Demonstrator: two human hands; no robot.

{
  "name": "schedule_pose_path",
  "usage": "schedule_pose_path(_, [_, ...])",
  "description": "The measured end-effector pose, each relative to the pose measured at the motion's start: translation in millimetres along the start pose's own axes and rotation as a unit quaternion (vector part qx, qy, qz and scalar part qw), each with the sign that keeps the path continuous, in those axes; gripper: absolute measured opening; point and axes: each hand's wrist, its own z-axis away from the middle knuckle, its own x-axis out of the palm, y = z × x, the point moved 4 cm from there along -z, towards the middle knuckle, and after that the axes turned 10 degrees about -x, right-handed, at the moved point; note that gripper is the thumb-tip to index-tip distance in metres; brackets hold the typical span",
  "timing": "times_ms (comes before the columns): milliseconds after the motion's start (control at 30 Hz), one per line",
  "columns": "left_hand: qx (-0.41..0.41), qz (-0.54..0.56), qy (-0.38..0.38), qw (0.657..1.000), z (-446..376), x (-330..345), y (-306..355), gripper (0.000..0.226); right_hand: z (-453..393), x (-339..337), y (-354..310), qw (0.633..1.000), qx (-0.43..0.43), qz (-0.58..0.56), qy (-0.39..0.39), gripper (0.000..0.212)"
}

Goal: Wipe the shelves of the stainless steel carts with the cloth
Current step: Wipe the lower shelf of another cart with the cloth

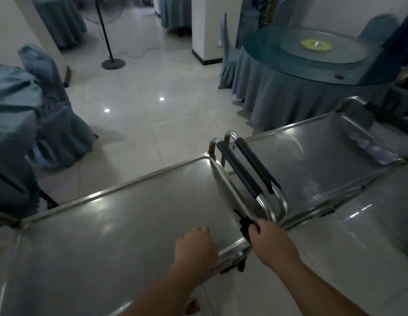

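Note:
Two stainless steel carts stand end to end, handles together. The near cart's top shelf (pixel 111 224) fills the lower left; the far cart's top shelf (pixel 312 165) lies at the right. My left hand (pixel 196 245) rests on the near cart's front rim, fingers curled, holding nothing that I can see. My right hand (pixel 269 240) grips a dark cloth (pixel 245 226) at the near cart's right corner, beside the two black-padded handles (pixel 244 176). More dark fabric (pixel 240 265) hangs below the rim.
A round table with a teal skirt and glass turntable (pixel 312 55) stands behind the far cart. Covered chairs (pixel 50 115) crowd the left. A standing fan's pole and base (pixel 113 62) are on the tiled floor (pixel 152 106) beyond.

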Motion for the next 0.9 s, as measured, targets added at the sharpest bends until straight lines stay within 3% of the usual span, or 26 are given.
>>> schedule_pose_path(200, [0.009, -0.008, 0.015, 1.0, -52, -44, 24, 0.046, -57, -62, 12, 0.994, 0.028, -0.028, 0.099, 0.028])
schedule_pose_path(433, [-0.005, -0.008, 0.016, 1.0, -90, -58, 48, 0.051, -130, -79, 38, 0.987, 0.082, -0.028, 0.138, 0.033])
schedule_pose_path(733, [-0.063, 0.006, 0.022, 0.998, -106, -58, 91, 0.054, -190, -50, 60, 0.998, 0.052, 0.023, 0.004, 0.049])
schedule_pose_path(900, [-0.11, 0.023, 0.015, 0.994, -98, -43, 104, 0.054, -206, -40, 60, 0.976, -0.017, 0.144, -0.159, 0.086])
